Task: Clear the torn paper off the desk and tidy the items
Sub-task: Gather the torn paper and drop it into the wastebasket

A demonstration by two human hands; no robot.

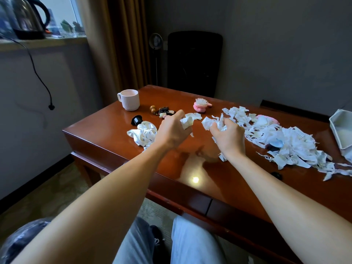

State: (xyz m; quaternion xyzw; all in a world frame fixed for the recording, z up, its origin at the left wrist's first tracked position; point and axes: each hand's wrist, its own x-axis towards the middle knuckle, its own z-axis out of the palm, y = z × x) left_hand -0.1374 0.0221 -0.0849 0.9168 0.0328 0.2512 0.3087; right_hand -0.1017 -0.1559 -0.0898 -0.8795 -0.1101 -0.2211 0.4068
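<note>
Seated at the reddish wooden worktop [118,134], both forearms reaching forward above its near-middle. Left hand [172,131] curled, fingers [176,116] pinching a crumpled wad of paper scraps [188,121]; right hand [229,136] likewise clenched, fingers pressed around a second bunch of scraps [213,123], a few strips dangling below the wrist. Probably gathered by the fistful so that more could be carried off at once.

Bulk of the torn paper [276,141] left strewn over the right half of the worktop, a long heap running toward the near-right edge, half burying a small dark round object and something pink. White tray-like bin [341,128] at the far right, just beside the heap, seemingly the natural place for the scraps.

Left of the hands, a white satin scrunchie [142,135], with a small black cap [136,120] touching or just behind it. Farther back, a ribbed pale mug [129,100], a cluster of beads and keys [162,111], and a pink hairbrush [202,105], all unsorted. Clearing judged early, most paper not yet lifted.
</note>
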